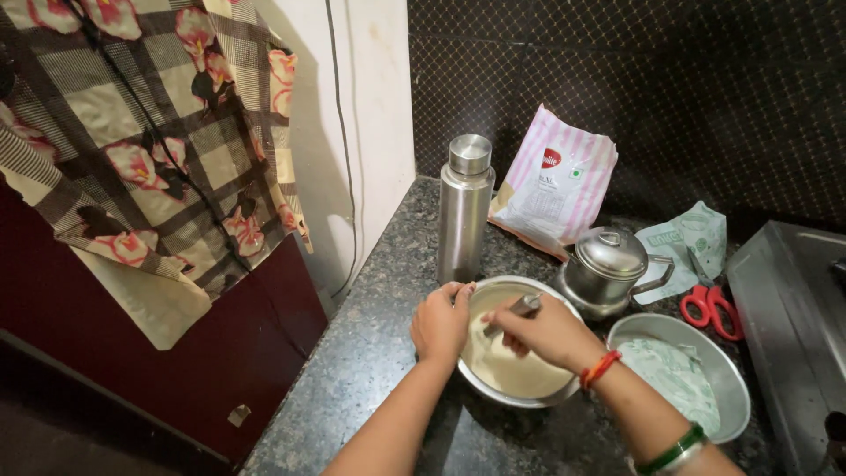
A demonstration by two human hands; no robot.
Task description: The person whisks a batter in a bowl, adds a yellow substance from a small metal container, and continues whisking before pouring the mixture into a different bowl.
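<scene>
A steel bowl (490, 291) of pale batter sits on the dark granite counter (370, 353). My left hand (440, 323) grips the bowl's left rim. Over the batter, my right hand (545, 332) is closed on a metal utensil (523, 306) whose lower end dips into the mix. A red thread and a green bangle circle my right wrist and forearm.
Behind the bowl stand a steel bottle (463, 207), a lidded steel pot (608, 271) and a pink-striped white packet (555, 181). A second steel bowl (727, 370) holds an empty green wrapper. Red scissors (712, 308) lie beside a steel surface (793, 317). Patterned cloth (150, 132) hangs left.
</scene>
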